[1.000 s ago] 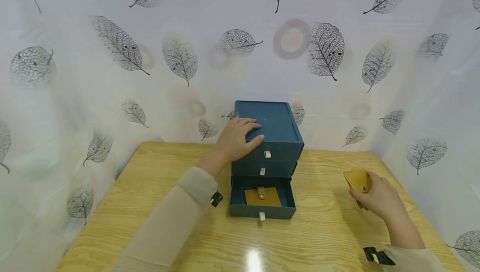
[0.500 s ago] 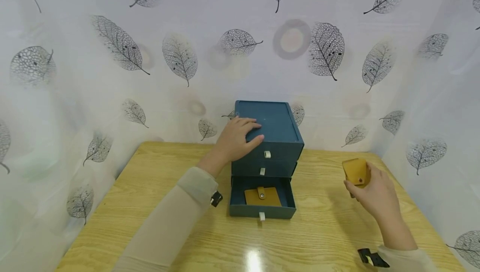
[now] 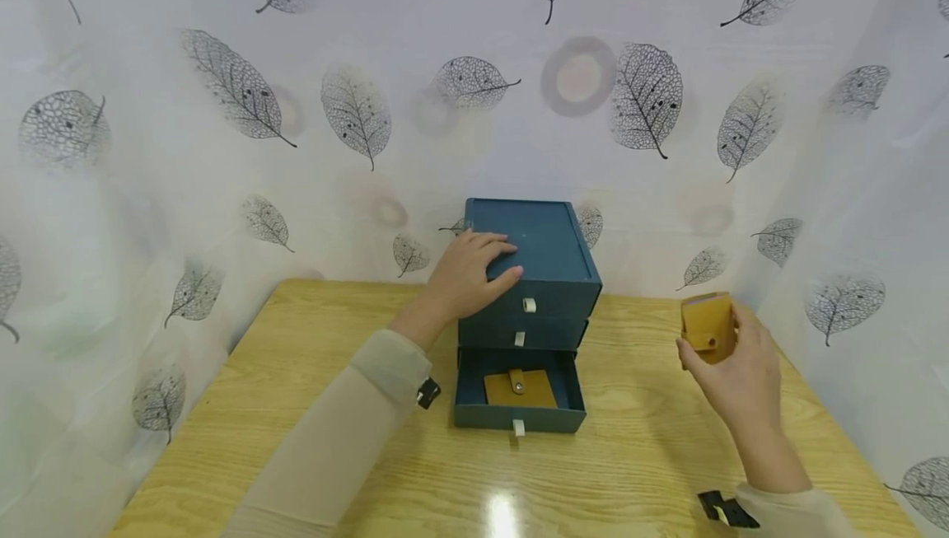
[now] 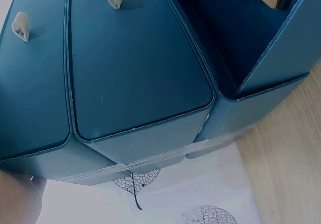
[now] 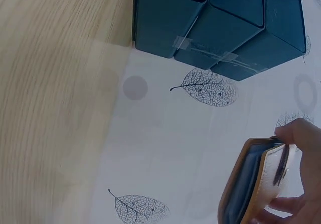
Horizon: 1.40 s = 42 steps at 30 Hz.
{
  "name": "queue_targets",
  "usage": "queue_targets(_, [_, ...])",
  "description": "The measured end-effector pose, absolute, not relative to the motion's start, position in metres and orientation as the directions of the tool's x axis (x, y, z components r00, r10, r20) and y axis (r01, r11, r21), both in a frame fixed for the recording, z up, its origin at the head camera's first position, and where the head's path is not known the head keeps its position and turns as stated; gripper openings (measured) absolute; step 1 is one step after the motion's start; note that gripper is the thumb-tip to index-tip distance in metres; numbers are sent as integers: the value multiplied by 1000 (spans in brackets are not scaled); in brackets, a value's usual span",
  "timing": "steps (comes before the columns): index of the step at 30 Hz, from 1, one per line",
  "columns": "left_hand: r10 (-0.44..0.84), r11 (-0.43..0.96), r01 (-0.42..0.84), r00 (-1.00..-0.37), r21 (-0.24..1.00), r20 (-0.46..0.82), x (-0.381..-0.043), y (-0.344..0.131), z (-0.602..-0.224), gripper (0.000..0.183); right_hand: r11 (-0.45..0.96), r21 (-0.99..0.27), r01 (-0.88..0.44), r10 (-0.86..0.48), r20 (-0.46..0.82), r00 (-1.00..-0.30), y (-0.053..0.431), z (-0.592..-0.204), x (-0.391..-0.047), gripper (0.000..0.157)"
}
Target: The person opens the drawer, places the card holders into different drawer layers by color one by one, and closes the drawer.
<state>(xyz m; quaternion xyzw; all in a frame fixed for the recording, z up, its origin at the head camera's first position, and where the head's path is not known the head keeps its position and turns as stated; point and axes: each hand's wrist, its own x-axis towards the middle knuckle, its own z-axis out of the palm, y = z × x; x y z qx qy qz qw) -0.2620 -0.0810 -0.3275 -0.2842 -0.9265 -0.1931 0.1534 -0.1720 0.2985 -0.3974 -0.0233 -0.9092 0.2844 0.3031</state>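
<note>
A dark blue cabinet (image 3: 549, 229) of three stacked drawers stands at the back of the table. My left hand (image 3: 469, 274) rests on the left part of its top, fingers relaxed. The bottom drawer (image 3: 482, 419) is pulled out, and a mustard wallet (image 3: 534, 394) with a snap strap lies flat in it. Off to the right, above the table, my right hand (image 3: 747, 377) pinches a second mustard wallet (image 3: 704, 320) between thumb and fingers. In the right wrist view that wallet (image 5: 272, 171) is partly spread, showing a dark inner side.
The two upper drawers are closed, each with a pale pull tab (image 3: 529, 305). A light wooden table (image 3: 630, 472) carries the cabinet. Behind and on both sides hangs a white leaf-print curtain (image 3: 415, 11).
My right hand has lifted the wallet and moved it slightly away from me, tilting it so its snap side faces me. My left hand and the drawer stay still.
</note>
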Motion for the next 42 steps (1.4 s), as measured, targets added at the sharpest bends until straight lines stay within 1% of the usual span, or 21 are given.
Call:
queue_targets(8, [467,759,590,-788,277,400,-261,-82,-328,50,784,-578,-226,263,639,-723,281,-399,-174,84])
queue_targets(15, [470,760,588,-791,276,391,-262,-81,-329,50,727,-558,-400,228,746,-626,268,-401,-178,86])
queue_targets(20, [468,765,584,-793,271,390,-263,-81,-328,50,697,-536,-476,209,787,-581,257,-403,-180,91])
queue_targets(24, [467,767,583,-794,268,390,-263,-81,-328,50,673,-524,-522,182,802,-569,251,-408,-183,93])
queue_targets(27, [468,766,585,-792,268,391,-264,-81,-328,50,631,-511,-584,158,821,-549,245,-409,-185,93])
queue_targets(31, [469,766,584,-793,269,389,-264,-81,-328,50,555,-486,-675,123,851,-511,231,-402,-181,88])
queue_targets(32, [469,766,584,-793,269,388,-263,-81,-328,50,532,-487,-692,116,852,-511,227,-399,-178,87])
queue_targets(36, [468,766,582,-796,273,383,-263,-81,-327,50,404,-519,-754,112,845,-522,215,-394,-174,82])
queue_targets(42, [466,769,577,-801,275,376,-262,-81,-327,50,182,-560,-808,122,828,-547,215,-412,-189,82])
